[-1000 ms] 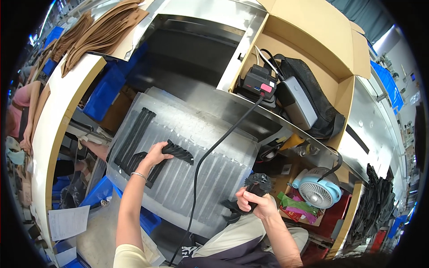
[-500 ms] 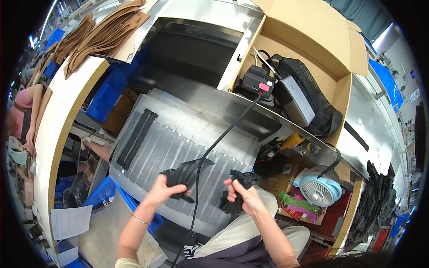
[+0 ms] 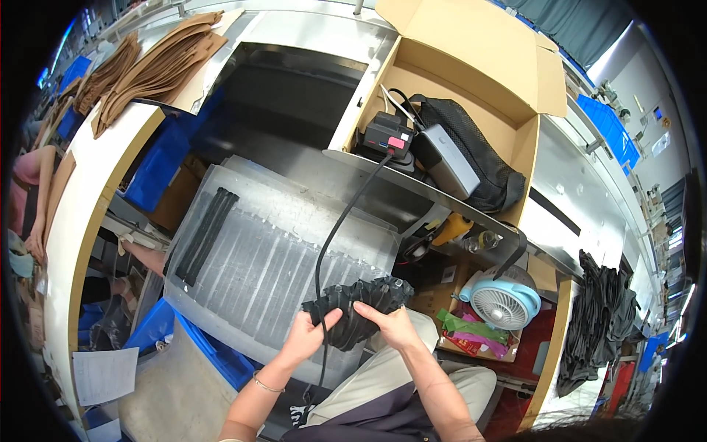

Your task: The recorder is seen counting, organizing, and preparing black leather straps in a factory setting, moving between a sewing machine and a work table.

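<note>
A fanned bundle of black strips, which look like fabric or zipper tape, is stretched between both hands above my lap. My left hand grips its left end, thumb pressed on top. At the other end my right hand pinches the strips, its thumb lying across them toward the middle. Beneath is a translucent plastic sheet marked with pale parallel bands. A few more black strips lie side by side along its left part. A black cable runs down in front of the sheet, passing close to my left hand.
An open cardboard box holds a power device, a grey block and a black mesh pouch. Below it stands a light-blue fan. Black strips hang at right; brown strips lie far left. Another person sits at left.
My hands have come together, joining two separate bunches of black strips into one fanned bundle. The whole view has shifted slightly, so the surroundings sit further left.
</note>
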The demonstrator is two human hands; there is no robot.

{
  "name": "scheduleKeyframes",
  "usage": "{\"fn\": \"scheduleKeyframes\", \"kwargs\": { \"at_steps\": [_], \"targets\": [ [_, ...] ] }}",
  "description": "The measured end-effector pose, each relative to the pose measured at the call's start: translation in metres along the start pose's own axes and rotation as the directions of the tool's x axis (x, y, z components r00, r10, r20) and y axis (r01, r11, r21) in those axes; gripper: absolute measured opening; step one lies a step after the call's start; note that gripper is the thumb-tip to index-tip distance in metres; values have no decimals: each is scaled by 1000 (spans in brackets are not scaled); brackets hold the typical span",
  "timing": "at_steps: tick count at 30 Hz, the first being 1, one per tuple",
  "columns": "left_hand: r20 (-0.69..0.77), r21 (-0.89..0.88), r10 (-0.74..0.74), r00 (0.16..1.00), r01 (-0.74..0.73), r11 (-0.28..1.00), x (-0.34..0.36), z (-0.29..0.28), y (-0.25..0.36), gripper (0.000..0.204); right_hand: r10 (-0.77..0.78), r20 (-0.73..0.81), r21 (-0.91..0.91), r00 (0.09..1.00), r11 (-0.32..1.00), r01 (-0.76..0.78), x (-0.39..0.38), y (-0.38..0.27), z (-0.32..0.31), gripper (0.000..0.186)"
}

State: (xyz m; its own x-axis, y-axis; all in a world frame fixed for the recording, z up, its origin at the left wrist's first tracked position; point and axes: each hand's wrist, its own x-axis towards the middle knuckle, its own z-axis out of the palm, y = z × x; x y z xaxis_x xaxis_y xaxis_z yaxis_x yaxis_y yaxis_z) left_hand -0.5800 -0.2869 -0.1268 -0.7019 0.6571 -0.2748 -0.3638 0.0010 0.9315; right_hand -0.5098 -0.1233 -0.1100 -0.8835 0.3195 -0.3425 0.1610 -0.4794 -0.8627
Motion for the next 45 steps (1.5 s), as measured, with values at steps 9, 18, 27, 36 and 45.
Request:
{"fn": "scheduleKeyframes", "kwargs": {
  "at_steps": [9, 18, 27, 36, 45],
  "targets": [
    [802, 46, -228, 552, 323, 945, 0, -44, 18, 27, -31, -123, -114, 992, 993, 17, 16, -14, -57, 13],
    [561, -183, -120, 819, 265, 947, -8, 44, 44, 26, 313, 179, 37, 933, 945, -325, -5, -15, -23, 33],
    [285, 581, 594, 753, -628, 517, 25, 43, 33, 26, 286, 31, 216, 958, 934, -285, -12, 30, -22, 34],
    [326, 167, -68, 943, 14, 986, 73, -25, 5, 50, 349, 271, 61, 897, 924, -378, -18, -2, -10, 26],
    [-538, 841, 639, 550, 403, 361, 171, -314, -58, 50, 326, 221, 307, 919, 871, -383, -44, -15, -29, 23]
  ]
}}
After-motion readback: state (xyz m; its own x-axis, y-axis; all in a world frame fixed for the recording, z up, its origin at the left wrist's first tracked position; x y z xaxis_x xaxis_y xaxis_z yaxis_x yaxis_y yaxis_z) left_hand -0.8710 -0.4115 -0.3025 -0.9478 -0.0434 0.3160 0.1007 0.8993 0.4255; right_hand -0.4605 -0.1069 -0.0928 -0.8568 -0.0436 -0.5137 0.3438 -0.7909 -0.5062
